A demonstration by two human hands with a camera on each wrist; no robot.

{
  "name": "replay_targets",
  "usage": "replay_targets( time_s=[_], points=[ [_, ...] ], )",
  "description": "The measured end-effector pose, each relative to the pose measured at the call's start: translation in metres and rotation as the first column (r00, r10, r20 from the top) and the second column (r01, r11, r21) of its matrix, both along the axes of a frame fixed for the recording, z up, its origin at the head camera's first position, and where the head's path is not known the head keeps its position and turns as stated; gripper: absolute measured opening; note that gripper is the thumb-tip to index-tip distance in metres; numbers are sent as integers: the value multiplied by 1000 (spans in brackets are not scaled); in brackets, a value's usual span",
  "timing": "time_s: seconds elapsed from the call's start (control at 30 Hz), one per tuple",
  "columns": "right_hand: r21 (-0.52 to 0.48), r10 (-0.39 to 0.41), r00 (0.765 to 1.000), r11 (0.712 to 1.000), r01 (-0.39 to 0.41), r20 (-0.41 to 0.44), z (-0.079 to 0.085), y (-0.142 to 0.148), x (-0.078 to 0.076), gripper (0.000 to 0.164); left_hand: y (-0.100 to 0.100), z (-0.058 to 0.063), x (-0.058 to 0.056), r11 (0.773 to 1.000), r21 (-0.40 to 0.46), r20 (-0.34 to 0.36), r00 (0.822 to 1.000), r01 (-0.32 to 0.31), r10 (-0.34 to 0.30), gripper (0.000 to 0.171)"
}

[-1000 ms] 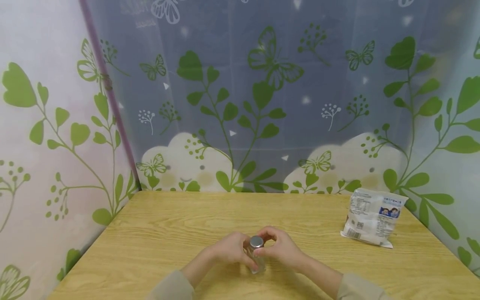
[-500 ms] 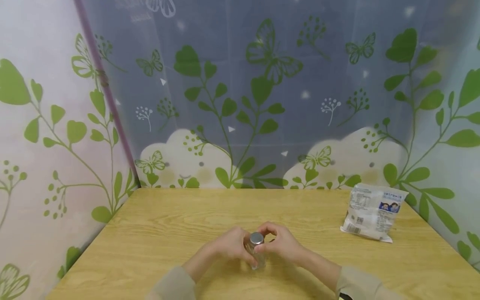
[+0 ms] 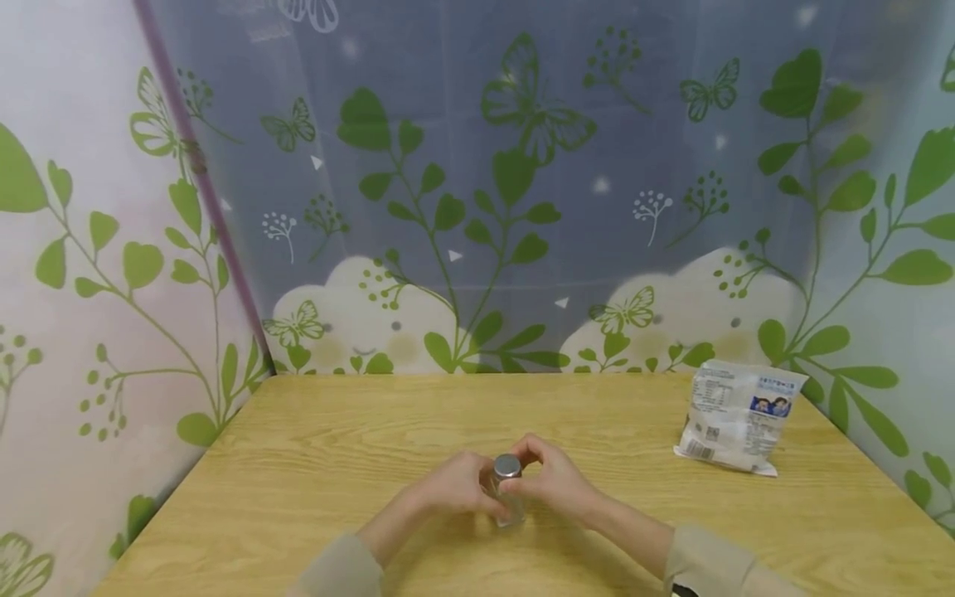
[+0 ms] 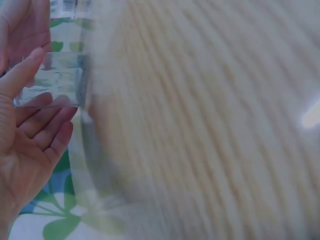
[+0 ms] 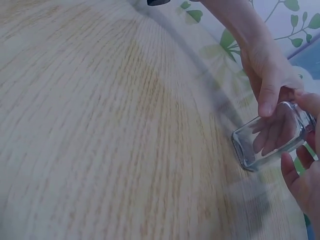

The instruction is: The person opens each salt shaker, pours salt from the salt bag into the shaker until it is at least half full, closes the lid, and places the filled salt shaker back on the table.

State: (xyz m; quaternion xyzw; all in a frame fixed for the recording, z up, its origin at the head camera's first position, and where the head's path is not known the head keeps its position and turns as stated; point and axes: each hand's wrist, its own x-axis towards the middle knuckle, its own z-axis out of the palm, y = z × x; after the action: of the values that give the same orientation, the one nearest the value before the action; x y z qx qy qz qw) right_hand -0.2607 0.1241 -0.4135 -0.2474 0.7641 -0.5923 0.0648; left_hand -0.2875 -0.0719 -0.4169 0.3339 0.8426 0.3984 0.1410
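Observation:
A small square clear glass bottle [image 3: 511, 516] with a round silver lid [image 3: 507, 466] stands between both hands in the head view. My left hand [image 3: 457, 485] grips the glass body from the left, its thumb across the near side. From the right, my right hand [image 3: 555, 482] pinches around the lid and neck with thumb and index finger. The right wrist view shows the bottle's see-through body [image 5: 250, 145] with the left fingers visible behind the glass. In the left wrist view the glass [image 4: 65, 82] lies between thumb and fingers, and the lid is hidden.
A white printed plastic packet [image 3: 739, 419] stands at the right rear of the light wood table [image 3: 358, 423]. Behind and along the sides hang curtains [image 3: 418, 207] patterned with green leaves, butterflies and clouds.
The head view has shifted a little, so table and packet sit slightly higher in it. Both hands keep their hold on the bottle and lid, with hardly any visible movement.

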Motion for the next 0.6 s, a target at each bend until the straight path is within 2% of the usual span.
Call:
replay_targets(
  time_s=[0.23, 0.47, 0.6],
  points=[
    [19, -44, 999, 999, 44, -12, 1, -1, 3, 36, 3, -3, 5, 999, 33, 0, 1000, -17, 17, 23],
    [51, -25, 1000, 998, 25, -12, -3, -1, 0, 39, 3, -4, 6, 999, 33, 18, 1000, -9, 9, 23],
    [57, -53, 998, 997, 54, -22, -1, -1, 0, 38, 3, -2, 6, 999, 31, 25, 1000, -15, 14, 23]
  ],
)
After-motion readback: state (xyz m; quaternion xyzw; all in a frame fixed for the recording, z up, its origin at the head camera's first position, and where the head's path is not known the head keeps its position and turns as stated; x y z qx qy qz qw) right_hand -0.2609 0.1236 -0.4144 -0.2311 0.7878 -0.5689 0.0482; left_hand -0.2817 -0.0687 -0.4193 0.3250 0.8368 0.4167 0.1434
